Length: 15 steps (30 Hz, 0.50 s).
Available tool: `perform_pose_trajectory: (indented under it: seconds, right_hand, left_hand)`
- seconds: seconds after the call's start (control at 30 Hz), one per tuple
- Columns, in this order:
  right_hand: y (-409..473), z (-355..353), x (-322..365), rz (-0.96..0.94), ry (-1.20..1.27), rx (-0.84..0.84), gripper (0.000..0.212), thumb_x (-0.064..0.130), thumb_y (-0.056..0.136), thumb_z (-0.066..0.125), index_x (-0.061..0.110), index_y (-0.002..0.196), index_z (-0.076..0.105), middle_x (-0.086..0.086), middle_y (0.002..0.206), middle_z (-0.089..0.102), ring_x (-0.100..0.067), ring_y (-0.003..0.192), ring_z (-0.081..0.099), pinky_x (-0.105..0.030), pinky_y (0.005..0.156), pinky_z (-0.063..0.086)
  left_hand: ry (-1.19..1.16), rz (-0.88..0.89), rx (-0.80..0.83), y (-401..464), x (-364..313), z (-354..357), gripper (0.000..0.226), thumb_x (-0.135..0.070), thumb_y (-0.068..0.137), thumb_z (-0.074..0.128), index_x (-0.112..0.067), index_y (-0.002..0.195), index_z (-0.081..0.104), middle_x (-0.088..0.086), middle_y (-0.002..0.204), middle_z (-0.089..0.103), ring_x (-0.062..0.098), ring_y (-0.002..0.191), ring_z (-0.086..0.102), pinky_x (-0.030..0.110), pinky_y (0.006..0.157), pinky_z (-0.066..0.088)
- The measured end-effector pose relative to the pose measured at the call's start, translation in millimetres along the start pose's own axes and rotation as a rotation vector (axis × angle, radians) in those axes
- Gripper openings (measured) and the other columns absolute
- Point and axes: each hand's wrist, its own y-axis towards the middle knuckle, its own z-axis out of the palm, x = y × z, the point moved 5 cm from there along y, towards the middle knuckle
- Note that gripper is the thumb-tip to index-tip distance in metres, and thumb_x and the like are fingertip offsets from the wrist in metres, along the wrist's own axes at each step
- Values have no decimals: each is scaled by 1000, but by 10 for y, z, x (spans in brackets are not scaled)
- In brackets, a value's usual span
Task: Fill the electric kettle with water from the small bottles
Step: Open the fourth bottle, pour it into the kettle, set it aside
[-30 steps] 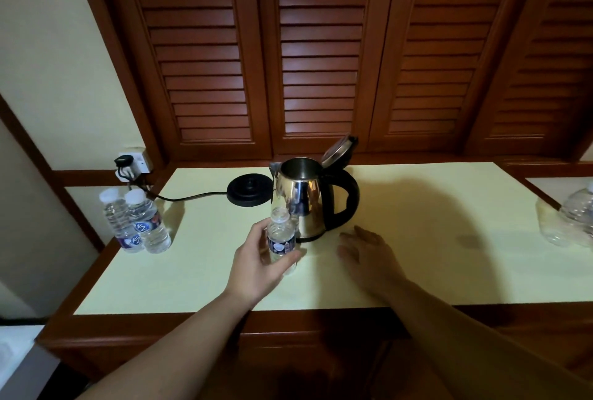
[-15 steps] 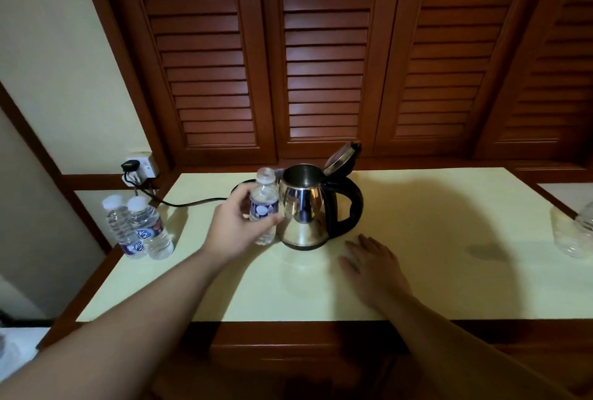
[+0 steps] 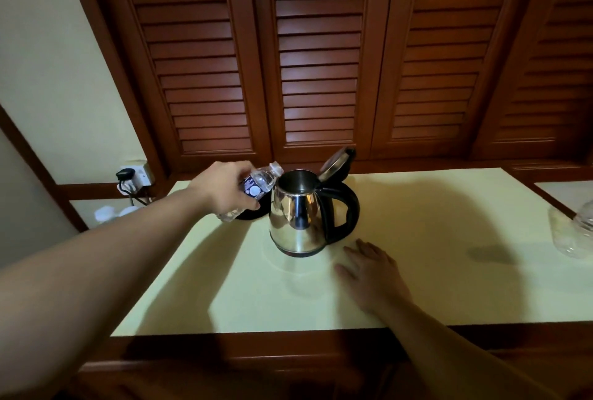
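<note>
Dark louvred wooden doors [image 3: 317,56] fill the wall behind a long pale yellow tabletop with a brown wooden edge [image 3: 449,271]. On it, near the middle, stands the polished steel electric kettle with a black handle [image 3: 298,220], its handle turned to the right and its lid [image 3: 337,163] hinged up and back, so the round mouth is open to the ceiling. The kettle sits off its round black power base [image 3: 253,214], which lies just behind and to the left, mostly hidden by the hand. The right hand [image 3: 373,274] lies flat on the table with fingers spread, just in front and to the right of the kettle, gripping nothing. The left hand [image 3: 224,189] is wrapped around the small clear plastic water bottle with a dark label [image 3: 256,186] and is the hand nearer the opening. The bottle's long axis slants up and to the right, neck end highest and just beside the kettle's left rim, not yet over the mouth. Whether its cap is off I cannot tell. Pouring, I would judge, needs the neck carried a little further right and dipped down.
</note>
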Motion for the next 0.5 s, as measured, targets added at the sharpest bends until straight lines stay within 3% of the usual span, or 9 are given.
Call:
perform_pose_trajectory:
  seconds: [0.17, 0.3, 0.4, 0.5]
  right_hand:
    - [5, 6, -5, -2, 5, -17, 61, 64, 98, 39, 37, 153, 40, 5, 168, 25, -19, 154, 21, -38, 123, 17]
    - [-3, 5, -11, 1, 8, -14, 61, 63, 99, 38, 37, 154, 39, 6, 168, 24, -19, 154, 20, -39, 123, 17]
    - [-1, 0, -3, 3, 11, -8, 61, 63, 99, 39, 37, 154, 38, 5, 168, 24, -20, 154, 20, -40, 124, 17]
    - [-5, 0, -9, -2, 8, -10, 62, 63, 98, 37, 37, 154, 39, 5, 168, 25, -20, 154, 21, -40, 124, 18]
  left_hand:
    - [75, 29, 55, 80, -12, -91, 60, -43, 59, 94, -39, 113, 68, -10, 96, 73, 17, 92, 67, 32, 80, 57]
    - [80, 17, 109, 120, 7, -136, 66, -48, 58, 93, -42, 117, 66, -9, 90, 77, 16, 75, 73, 31, 64, 60]
    - [136, 52, 107, 157, 17, -165, 71, -54, 58, 91, -44, 124, 67, -13, 95, 75, 16, 89, 71, 30, 76, 56]
    - [147, 96, 120, 178, -2, -199, 72, -50, 65, 93, -44, 131, 66, -13, 98, 74, 17, 93, 67, 27, 77, 46]
